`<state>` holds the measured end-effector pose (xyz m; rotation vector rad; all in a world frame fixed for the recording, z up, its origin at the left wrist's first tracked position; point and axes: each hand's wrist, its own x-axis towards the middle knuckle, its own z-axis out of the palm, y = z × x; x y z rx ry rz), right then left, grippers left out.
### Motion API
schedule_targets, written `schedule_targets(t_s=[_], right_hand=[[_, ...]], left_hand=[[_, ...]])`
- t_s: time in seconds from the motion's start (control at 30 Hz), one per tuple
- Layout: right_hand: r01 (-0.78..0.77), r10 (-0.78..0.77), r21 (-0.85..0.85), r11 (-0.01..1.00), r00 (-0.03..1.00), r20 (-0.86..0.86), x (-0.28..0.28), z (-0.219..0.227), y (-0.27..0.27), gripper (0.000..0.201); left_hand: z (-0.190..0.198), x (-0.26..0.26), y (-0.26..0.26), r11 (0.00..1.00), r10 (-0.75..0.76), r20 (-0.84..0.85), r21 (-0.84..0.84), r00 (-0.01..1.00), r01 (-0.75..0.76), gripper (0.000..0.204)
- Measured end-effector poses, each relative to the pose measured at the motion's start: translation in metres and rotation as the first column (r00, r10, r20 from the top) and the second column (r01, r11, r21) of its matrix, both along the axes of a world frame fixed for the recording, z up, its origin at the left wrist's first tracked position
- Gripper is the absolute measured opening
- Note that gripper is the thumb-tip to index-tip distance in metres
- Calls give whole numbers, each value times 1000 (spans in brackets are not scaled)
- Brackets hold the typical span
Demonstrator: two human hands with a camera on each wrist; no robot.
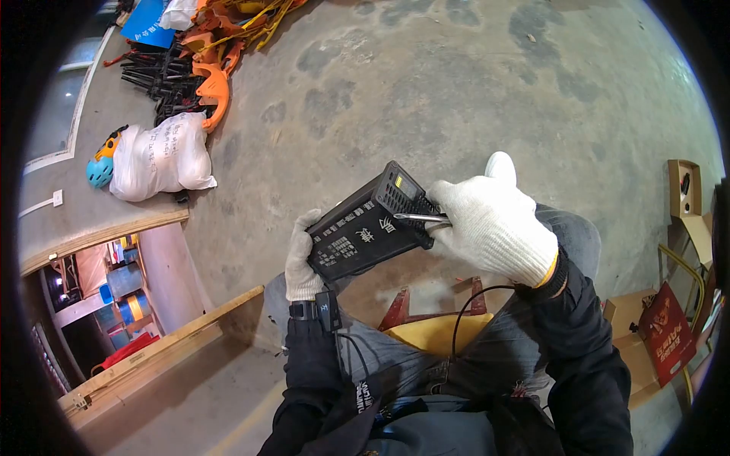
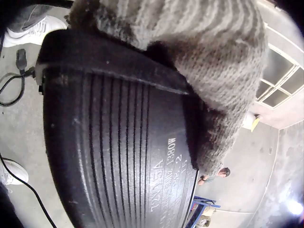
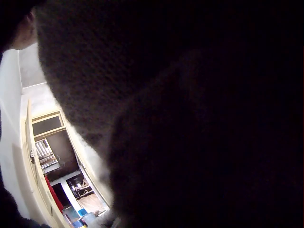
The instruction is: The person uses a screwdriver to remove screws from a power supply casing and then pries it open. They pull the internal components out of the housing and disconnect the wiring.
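A black charger (image 1: 353, 235) with white lettering is held tilted above the person's lap in the head view. My left hand (image 1: 302, 262), in a white knit glove, grips its left end. In the left wrist view, the charger's ribbed casing (image 2: 118, 142) shows raised lettering, and the gloved fingers (image 2: 218, 71) wrap over its edge. My right hand (image 1: 494, 224), also gloved, pinches a slim silver metal tool (image 1: 418, 218) at the charger's vented right end, the tool lying across its corner. A dark glove (image 3: 85, 85) fills most of the right wrist view, hiding the fingertips and tool.
Below the charger are a yellow seat (image 1: 441, 333) and red metal legs (image 1: 396, 309) between the knees. A white bag (image 1: 163, 156) and orange gear (image 1: 215, 87) lie at upper left. Open cardboard boxes (image 1: 633, 353) stand at right. A black cable (image 1: 460, 315) crosses the lap.
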<state>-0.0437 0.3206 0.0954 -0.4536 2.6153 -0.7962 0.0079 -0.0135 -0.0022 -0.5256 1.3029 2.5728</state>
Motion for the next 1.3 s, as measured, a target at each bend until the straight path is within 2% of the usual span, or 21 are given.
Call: schedule_targets(t_s=[0.37,0.43,0.63,0.67,0.7,0.87,1.07,1.13,1.3], right_hand=[[-19,18,-36,999,999,-49,0,-2,3,25],[-24,25,-20,1000,997,80,-3,2,2,25],[2,4,-35,999,988,153,-13,-11,16,31],[34,-12,-102,994,978,206,-18,-18,20,35],[67,-23,-92,994,910,415,-27,-5,23,39],[113,-20,-198,974,908,419,-29,-21,31,46],[145,-4,-249,957,871,491,-31,-12,31,44],[116,32,-285,952,884,467,-33,-18,31,43],[61,100,-356,932,903,417,-34,-25,31,42]], left_hand=[[-3,-1,-4,997,-42,-18,58,999,43,56],[-3,-1,-3,998,-19,-16,65,1000,20,54],[0,-3,-3,1000,-19,-43,-2,999,19,53],[0,-2,-3,1000,-13,-45,-2,999,13,53],[0,-3,-2,1000,-7,-33,22,999,7,53],[8,-4,4,997,-26,-19,66,999,27,52],[18,-2,11,998,-1,6,66,1000,0,53],[18,-2,10,1000,26,6,-9,1000,-26,51],[17,-3,13,997,42,37,61,998,-44,48]])
